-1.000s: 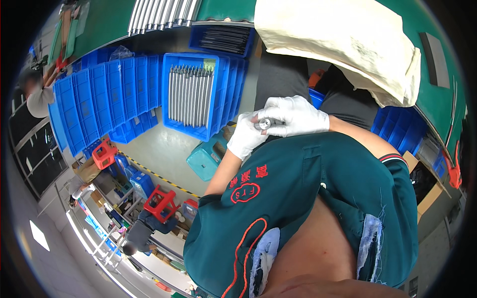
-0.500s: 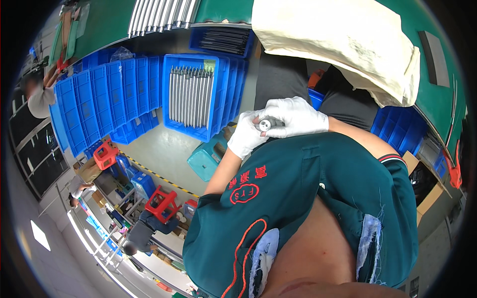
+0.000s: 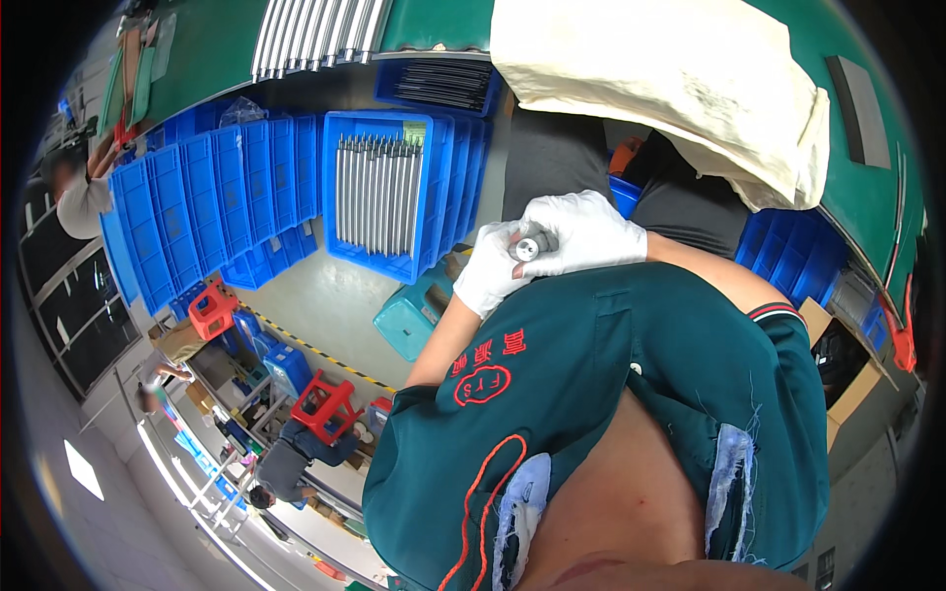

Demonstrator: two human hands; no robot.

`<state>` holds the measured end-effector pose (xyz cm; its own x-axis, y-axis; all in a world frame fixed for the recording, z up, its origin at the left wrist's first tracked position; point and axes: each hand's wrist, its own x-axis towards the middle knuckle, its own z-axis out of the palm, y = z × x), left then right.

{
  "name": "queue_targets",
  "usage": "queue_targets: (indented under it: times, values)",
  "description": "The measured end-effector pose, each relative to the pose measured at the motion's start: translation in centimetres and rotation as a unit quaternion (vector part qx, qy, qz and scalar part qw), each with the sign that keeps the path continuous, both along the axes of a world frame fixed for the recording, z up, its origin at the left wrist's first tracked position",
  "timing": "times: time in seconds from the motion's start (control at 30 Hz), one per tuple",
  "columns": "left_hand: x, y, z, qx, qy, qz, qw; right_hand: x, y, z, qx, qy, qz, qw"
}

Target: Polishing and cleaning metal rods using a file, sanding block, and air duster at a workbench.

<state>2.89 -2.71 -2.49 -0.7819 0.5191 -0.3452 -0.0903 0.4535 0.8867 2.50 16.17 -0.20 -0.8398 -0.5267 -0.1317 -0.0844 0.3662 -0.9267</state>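
Note:
In front of my belly, both hands wear white gloves and are closed on a metal rod (image 3: 526,249). It is seen nearly end-on, with small dark holes in its round bright face; most of its length is hidden. My left hand (image 3: 485,271) grips it from the left, with bare fingertips beside the end face. My right hand (image 3: 589,232) wraps it from the right, its fingers lying over the top. Beyond my lap, a cream cloth (image 3: 650,64) covers part of the green table (image 3: 443,22).
Silver rods (image 3: 320,34) lie on the table at far left. An open blue crate (image 3: 331,182) holds more upright rods, beside stacked blue crates (image 3: 217,187). A teal stool (image 3: 409,320) stands near my left elbow. Co-workers (image 3: 286,463) are at left.
The end of the rod has tilted slightly within my hands. Both hands keep their grip at about the same place. At far left, co-workers have shifted a little.

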Motion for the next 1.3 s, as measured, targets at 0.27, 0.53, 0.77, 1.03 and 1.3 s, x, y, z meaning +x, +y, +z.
queue_targets:
  times: [0.27, 0.53, 0.77, 1.03, 1.3]
  values:
    - [-0.4, -0.2, 0.0, -0.016, -0.064, -0.002, 0.998, -0.2, 0.0, -0.6, -0.023, -0.034, 0.046, 0.998]
    - [-0.3, 0.5, 0.5, -0.008, -0.013, -0.002, 1.000, 0.2, 0.1, -0.3, 0.003, -0.018, -0.006, 1.000]
    - [-0.1, 0.4, -0.2, 0.059, -0.130, 0.073, 0.987, 0.0, 0.1, -0.9, -0.049, 0.037, 0.010, 0.998]
    - [-0.5, 0.3, 0.9, 0.003, -0.023, -0.014, 1.000, 0.1, 0.2, -0.9, -0.012, 0.030, 0.051, 0.998]
    - [-0.5, 0.5, 1.5, -0.009, -0.028, -0.013, 0.999, 0.1, 0.2, -0.9, -0.013, 0.017, 0.050, 0.999]
